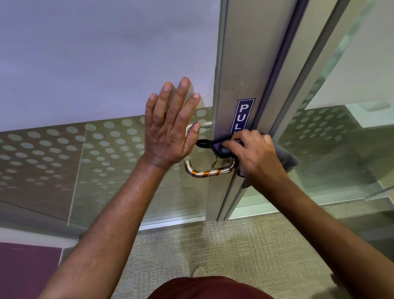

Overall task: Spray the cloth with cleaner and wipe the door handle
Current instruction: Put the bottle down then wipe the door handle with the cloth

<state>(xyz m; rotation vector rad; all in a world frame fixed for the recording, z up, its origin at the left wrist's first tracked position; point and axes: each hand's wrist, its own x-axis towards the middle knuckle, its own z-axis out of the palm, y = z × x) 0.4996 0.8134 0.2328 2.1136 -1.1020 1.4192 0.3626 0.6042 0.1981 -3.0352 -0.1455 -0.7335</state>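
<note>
Fingers of my right hand [253, 152] pinch one grey cloth [288, 158], bunched against the door frame [236, 71] at the handle's mount. Left hand [169, 132] flat on the glass [83, 64], fingers spread, bracing. One metal door handle [208, 171], its curved lower end showing, just left of the cloth. Wiping seems underway, likely mid-task; bar not yet covered. No spray bottle in view. One PULL sticker [242, 117].

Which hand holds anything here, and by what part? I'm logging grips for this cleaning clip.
The right hand grips a dark cloth bunched in its fingers, against the door frame by the handle. The left hand holds nothing, flat on the glass.
</note>
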